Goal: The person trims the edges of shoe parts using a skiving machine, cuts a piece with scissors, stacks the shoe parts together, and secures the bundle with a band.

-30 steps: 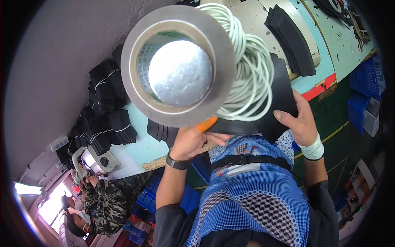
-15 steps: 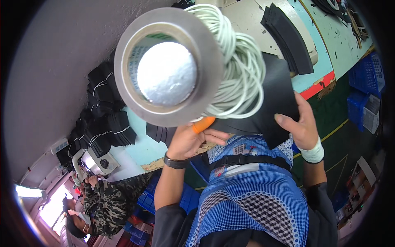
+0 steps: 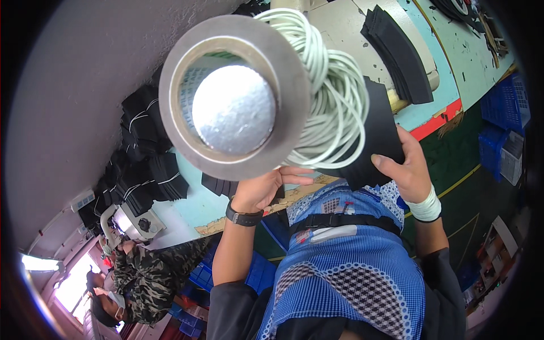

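My right hand [image 3: 405,170] grips the near right edge of a flat black sheet [image 3: 381,127], thumb on top and fingers beneath. My left hand [image 3: 265,187] lies partly behind a roll of tape [image 3: 290,107], which looms large in the foreground. The left fingers that show are stretched out towards the sheet; their tips and any contact with it are hard to make out. A bundle of pale green-white cord [image 3: 337,107] hangs beside the roll and covers the sheet's left part. Beyond the right hand, a fanned stack of curved black pieces [image 3: 399,56] rests on a beige machine bed [image 3: 340,25].
Tied bundles of black pieces [image 3: 136,175] are heaped along the wall to the left. More black strips [image 3: 218,184] lie on the pale blue table [image 3: 192,204]. Blue crates [image 3: 504,102] stand at right. A co-worker in a camouflage top [image 3: 156,272] sits at lower left.
The black sheet and my right hand have shifted slightly up and to the left, away from my lap. The orange cover on a left finger has slipped out of sight behind the tape roll.
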A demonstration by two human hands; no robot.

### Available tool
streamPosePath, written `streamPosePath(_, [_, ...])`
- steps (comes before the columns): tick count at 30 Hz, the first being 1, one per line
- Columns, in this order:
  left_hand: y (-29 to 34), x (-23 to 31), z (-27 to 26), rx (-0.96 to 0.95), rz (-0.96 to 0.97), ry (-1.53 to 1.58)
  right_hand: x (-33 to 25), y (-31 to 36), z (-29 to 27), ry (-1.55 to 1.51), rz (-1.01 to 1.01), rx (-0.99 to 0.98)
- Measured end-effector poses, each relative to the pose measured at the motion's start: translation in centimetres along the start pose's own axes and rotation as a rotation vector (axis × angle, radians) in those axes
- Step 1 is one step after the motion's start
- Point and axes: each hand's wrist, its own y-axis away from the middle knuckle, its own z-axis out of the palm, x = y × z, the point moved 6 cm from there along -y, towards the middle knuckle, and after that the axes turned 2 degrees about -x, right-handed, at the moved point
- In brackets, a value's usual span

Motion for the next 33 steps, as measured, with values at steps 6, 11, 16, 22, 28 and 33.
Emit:
streamPosePath(6, [-0.4,-0.1,0.2,0.092,0.063,-0.189,1.4,-2.0,0.8,-0.162,0.07,-0.028])
streamPosePath(11, [-0.8,-1.9,4.6,-0.017,-0.131,-0.122,-1.0,-1.0,-0.5,-0.001,-0.13,0.056])
streamPosePath(16, [-0.9,-2.9,11.1,-0.127,0.209,-0.499,-2.9,4.6,-1.8,0.073,-0.109,0.145])
streamPosePath(22, [-3.3,-3.3,11.9,-0.1,0.271,-0.387,-1.4,2.2,-2.2,0.051,-0.101,0.037])
streamPosePath(28, [-2.3,-4.4,11.5,-0.152,0.264,-0.384,2.6,2.7,-1.0,-0.436,0.107,0.041])
streamPosePath(33, [-4.4,-4.1,11.4,0.065,0.144,0.116,2.3,2.7,-1.3,-0.352,0.114,0.025])
